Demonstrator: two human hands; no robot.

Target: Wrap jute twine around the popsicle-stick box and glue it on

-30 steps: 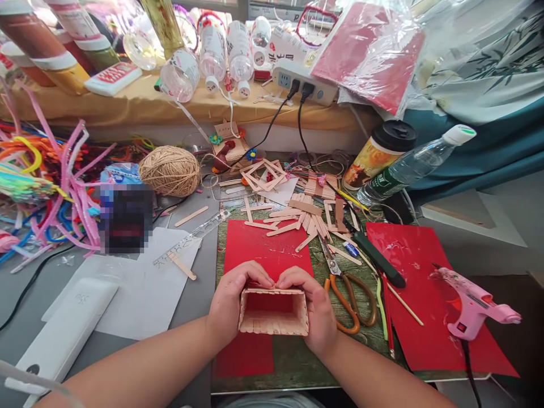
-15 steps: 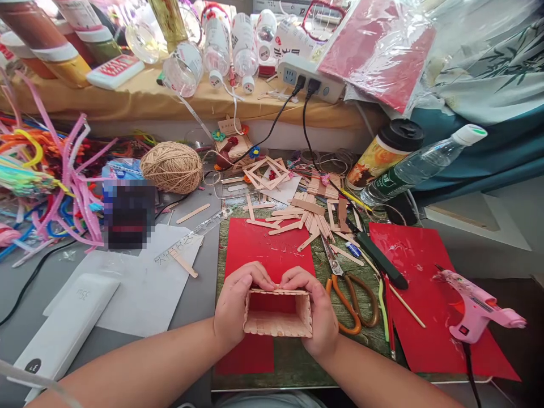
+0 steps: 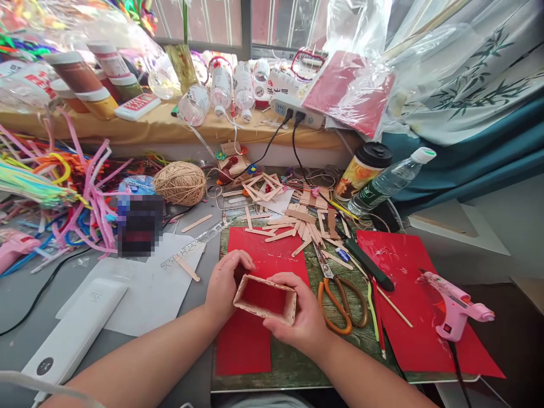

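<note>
A small open box of wooden craft sticks point(image 3: 289, 306) is held between both hands over a red paper sheet point(image 3: 244, 345). My left hand point(image 3: 223, 283) is closed round the box's left end, thumb over the far corner. My right hand point(image 3: 302, 323) grips its near right corner from below, fingers curled on the wall. The box sits turned at an angle, its hollow showing the red paper beneath.
Orange-handled scissors point(image 3: 340, 297) lie right of my hands. A pink glue gun point(image 3: 453, 306) rests on another red sheet point(image 3: 408, 317). Loose craft sticks point(image 3: 297, 224), a twine ball point(image 3: 181, 182), a clear ruler point(image 3: 193, 243), pipe cleaners point(image 3: 63, 187), a white device point(image 3: 74, 334) and a water bottle point(image 3: 389, 181) surround them.
The box has been turned so it lies slanted; my right hand has shifted from the far edge to the near right corner. The camera has tilted upward, showing more of the window sill.
</note>
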